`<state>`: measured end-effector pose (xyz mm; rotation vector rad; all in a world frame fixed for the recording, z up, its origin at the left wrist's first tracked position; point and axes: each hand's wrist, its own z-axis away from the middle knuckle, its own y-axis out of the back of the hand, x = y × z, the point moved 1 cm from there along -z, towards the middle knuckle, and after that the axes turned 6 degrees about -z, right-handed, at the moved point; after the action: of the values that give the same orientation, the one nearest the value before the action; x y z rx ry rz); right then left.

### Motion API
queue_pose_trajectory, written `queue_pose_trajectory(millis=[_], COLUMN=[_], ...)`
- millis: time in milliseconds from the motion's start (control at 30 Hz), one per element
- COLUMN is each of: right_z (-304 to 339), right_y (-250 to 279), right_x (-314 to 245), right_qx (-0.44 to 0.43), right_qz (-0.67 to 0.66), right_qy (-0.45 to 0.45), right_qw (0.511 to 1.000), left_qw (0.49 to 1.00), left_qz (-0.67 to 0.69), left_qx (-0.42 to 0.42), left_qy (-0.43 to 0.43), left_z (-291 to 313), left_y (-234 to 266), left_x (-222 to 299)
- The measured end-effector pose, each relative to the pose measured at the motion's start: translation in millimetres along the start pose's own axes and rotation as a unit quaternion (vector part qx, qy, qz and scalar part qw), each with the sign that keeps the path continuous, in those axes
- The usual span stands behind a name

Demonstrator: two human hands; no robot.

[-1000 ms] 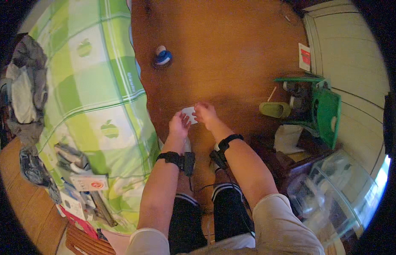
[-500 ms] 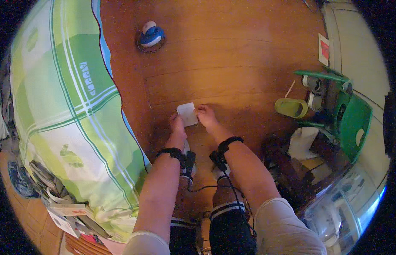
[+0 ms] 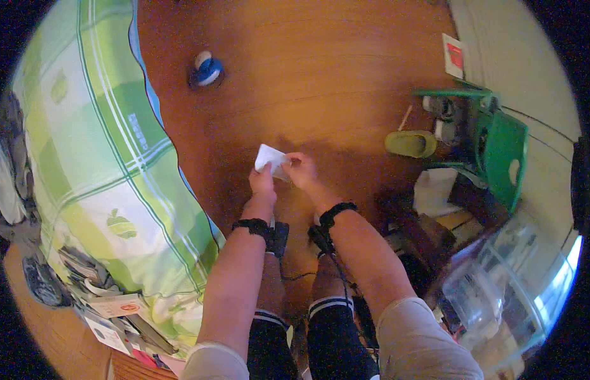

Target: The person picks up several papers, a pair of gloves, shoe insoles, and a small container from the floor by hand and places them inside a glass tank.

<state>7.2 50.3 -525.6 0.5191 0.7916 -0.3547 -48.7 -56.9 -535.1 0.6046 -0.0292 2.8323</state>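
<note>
Out in front of me, above the wooden floor, I hold a small white piece of paper (image 3: pixel 269 156) in both hands. It is tilted, with one corner pointing up and away. My left hand (image 3: pixel 262 181) grips its lower left side, thumb on top. At its right edge, the fingers of my right hand (image 3: pixel 301 170) pinch together and cover part of it. Whether the paper is one layer or folded I cannot tell. Both wrists wear black straps with small black boxes.
A bed with a green and white checked cover (image 3: pixel 121 152) fills the left. Ahead on the floor (image 3: pixel 295 69) stands a blue and white round object (image 3: pixel 207 69). To the right are a yellow-green slipper (image 3: pixel 411 144), a green chair (image 3: pixel 505 158) and clear plastic boxes (image 3: pixel 475 294).
The paper has turned from nearly upright and square to tilted, and less of it shows. My right hand now covers more of its right side. The whole view has shifted slightly.
</note>
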Motion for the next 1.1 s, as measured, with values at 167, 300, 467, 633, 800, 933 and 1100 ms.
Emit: queue_pose_trajectory(millis=[167,300,467,633,800,933,1100], right_z=[28.4,85.0,149.2,230.5,328.9,392.0,457.2], right_y=[63.8,118.1,192.1,261.8,325.5,365.4,426.6], right_x=[-56.0,-175.7,-241.2,-329.2,-391.2,-432.8,-469.3], right_qx=[0.144,0.06,0.099,0.14,0.178,0.219,0.254], right_qz=[-0.086,-0.229,-0.261,-0.33,-0.36,-0.403,-0.46], right_qy=[-0.061,-0.123,-0.013,0.044,0.092,0.139,0.215], right_qw=[0.984,0.964,0.96,0.932,0.911,0.878,0.823], left_qw=[0.987,0.986,0.982,0.972,0.953,0.912,0.864], left_qz=[0.145,0.103,0.048,-0.053,-0.091,-0.115,-0.132], left_qx=[-0.026,-0.08,-0.133,-0.136,-0.151,-0.228,-0.319], left_qy=[-0.059,-0.099,-0.122,-0.183,-0.247,-0.321,-0.366], left_z=[101.5,197.1,316.6,438.8,558.0,620.8,714.2], left_y=[-59.0,-77.6,-109.4,-130.3,-150.6,-163.9,-201.1], left_x=[79.9,135.9,176.4,219.5,236.9,249.8,260.7])
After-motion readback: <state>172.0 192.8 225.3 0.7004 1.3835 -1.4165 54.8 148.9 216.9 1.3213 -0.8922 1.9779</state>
